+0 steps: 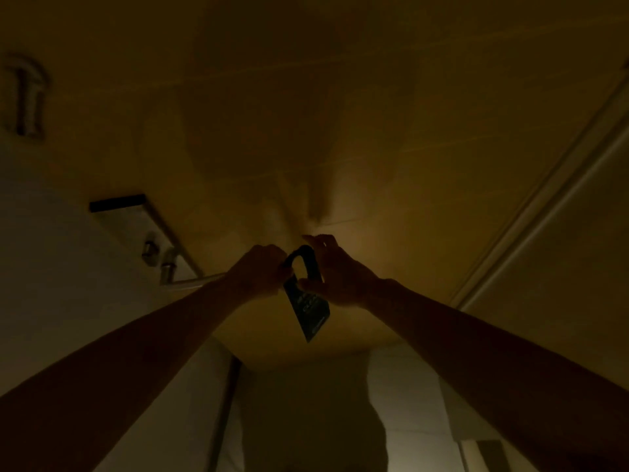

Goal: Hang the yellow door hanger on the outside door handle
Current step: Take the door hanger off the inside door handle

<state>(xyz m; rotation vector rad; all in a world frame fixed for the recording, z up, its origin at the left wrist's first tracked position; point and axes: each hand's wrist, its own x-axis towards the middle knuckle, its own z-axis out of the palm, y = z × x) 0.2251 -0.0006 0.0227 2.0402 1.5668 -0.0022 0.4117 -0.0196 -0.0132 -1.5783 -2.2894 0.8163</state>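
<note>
Hanger [308,303] sits between my hands, dark in this dim light, its hooked top up and its printed body tilted down toward me. My left hand [258,270] is closed on the left of the hook; my right hand [335,275] pinches the right side. Left of the hanger a metal handle [194,281] juts from the lock plate [136,221] on the door [340,97].

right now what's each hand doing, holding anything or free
Left hand: closed on the left side of the door hanger, at its hook.
Right hand: closed on the hanger's right side, also near the hook.
</note>
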